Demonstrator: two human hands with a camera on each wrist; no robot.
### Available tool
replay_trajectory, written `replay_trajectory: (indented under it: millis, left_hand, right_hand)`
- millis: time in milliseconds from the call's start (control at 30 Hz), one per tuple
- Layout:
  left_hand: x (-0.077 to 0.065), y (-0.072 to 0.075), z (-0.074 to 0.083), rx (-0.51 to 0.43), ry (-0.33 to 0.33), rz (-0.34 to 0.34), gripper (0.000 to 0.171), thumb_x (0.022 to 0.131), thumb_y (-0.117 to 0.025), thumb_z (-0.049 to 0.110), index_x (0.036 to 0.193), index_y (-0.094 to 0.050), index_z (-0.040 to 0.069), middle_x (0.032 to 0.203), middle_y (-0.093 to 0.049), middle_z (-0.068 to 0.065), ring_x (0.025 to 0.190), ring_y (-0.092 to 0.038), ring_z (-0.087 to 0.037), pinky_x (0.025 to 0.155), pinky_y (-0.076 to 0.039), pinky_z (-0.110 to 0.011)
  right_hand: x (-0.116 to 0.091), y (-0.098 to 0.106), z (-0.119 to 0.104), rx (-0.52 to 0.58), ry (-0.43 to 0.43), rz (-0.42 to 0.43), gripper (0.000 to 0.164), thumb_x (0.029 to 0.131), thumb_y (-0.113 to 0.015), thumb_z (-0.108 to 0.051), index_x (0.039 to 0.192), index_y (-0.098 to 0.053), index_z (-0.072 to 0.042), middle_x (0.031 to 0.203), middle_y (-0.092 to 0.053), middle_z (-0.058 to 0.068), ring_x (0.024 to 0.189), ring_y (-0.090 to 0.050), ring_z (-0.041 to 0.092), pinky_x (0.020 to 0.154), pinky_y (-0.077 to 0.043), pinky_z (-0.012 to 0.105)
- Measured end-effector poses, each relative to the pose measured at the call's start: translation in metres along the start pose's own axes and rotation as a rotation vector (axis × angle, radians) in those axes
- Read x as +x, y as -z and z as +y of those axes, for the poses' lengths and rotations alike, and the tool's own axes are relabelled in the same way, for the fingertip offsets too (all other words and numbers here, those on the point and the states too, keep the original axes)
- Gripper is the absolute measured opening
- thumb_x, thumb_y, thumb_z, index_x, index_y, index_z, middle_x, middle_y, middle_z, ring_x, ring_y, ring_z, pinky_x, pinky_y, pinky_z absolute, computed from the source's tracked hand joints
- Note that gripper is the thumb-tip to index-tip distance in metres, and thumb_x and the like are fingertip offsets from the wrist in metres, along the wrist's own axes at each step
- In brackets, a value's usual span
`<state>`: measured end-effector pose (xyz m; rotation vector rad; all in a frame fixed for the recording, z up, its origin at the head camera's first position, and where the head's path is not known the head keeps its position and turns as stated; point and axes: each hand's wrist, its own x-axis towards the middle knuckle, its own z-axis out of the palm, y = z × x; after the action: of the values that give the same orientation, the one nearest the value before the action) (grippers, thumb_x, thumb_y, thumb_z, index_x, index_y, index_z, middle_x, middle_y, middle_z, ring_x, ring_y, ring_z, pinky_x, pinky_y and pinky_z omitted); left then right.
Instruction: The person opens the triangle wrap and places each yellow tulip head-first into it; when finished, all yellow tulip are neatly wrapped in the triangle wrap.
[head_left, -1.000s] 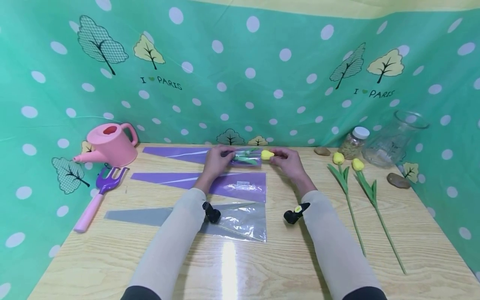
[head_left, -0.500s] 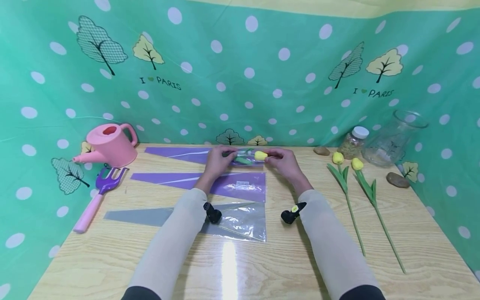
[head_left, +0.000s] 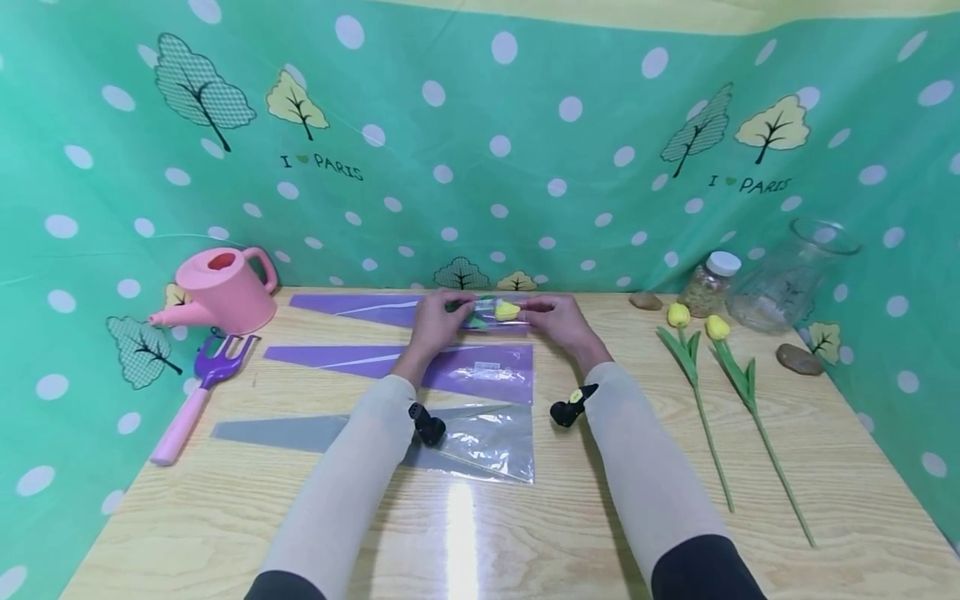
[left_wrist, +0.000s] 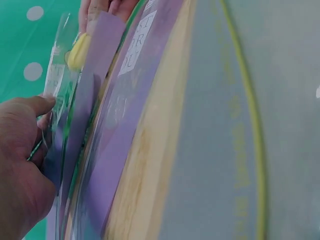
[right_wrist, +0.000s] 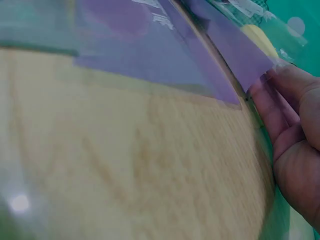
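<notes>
L hand (head_left: 437,322) & R hand (head_left: 558,321) fingers pinch rear purple bouquet sleeve (head_left: 386,313), yellow tulip (head_left: 507,311) inside. Sleeve prob. creases/tears if R hand tugs.

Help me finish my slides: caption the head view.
Hands hold a purple sleeve around a yellow tulip; two tulips lie to the right.

Yellow tulip (head_left: 507,311) farther into purple sleeve (head_left: 360,307), hands (head_left: 561,320) closer together

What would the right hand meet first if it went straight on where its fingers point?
Likely the yellow tulip head, within the purple plastic sleeve just ahead of the right hand; whether they touch is unclear.
</notes>
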<state>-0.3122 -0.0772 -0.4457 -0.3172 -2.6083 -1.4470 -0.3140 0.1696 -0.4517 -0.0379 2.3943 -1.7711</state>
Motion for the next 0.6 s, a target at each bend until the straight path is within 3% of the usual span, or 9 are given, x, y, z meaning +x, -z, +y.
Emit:
replay_trajectory:
  millis: [233,367,500,600]
  left_hand:
    - [0.001,0.001,0.000,-0.007,0.014,-0.011,0.020,0.098,-0.071,0.019,0.115,-0.079,0.012,0.124,-0.072,-0.012,0.123,-0.063,-0.031,0.113,-0.046,-0.047]
    - [0.004,-0.004,0.002,-0.007,0.017,-0.004,0.021,0.099,-0.070,0.020,0.116,-0.078,0.011,0.124,-0.072,-0.013,0.123,-0.063,-0.031,0.113,-0.047,-0.047]
    - [0.009,-0.007,0.000,0.015,0.011,0.006,0.021,0.099,-0.070,0.019,0.117,-0.077,0.010,0.123,-0.071,-0.014,0.121,-0.063,-0.032,0.111,-0.047,-0.047]
    - [0.012,-0.007,-0.002,0.025,0.003,0.018,0.021,0.099,-0.070,0.018,0.117,-0.077,0.009,0.123,-0.071,-0.015,0.120,-0.062,-0.033,0.111,-0.047,-0.048]
  right_hand:
    - [0.007,-0.004,-0.002,0.010,0.005,-0.048,0.031,0.089,-0.081,-0.014,0.119,-0.076,-0.009,0.132,-0.069,0.010,0.115,-0.066,0.024,0.092,-0.057,0.025]
    - [0.001,0.001,-0.001,0.030,0.002,0.023,0.029,0.093,-0.076,-0.011,0.122,-0.075,-0.008,0.131,-0.070,0.013,0.112,-0.069,0.020,0.089,-0.059,0.021]
    - [-0.012,0.008,-0.003,0.160,-0.017,0.112,0.029,0.095,-0.070,-0.001,0.124,-0.070,-0.001,0.125,-0.071,0.021,0.105,-0.074,0.020,0.090,-0.061,0.024]
    - [-0.027,0.013,-0.004,0.217,-0.004,0.120,0.031,0.095,-0.069,0.002,0.125,-0.067,0.005,0.122,-0.070,0.024,0.101,-0.075,0.019,0.092,-0.061,0.028]
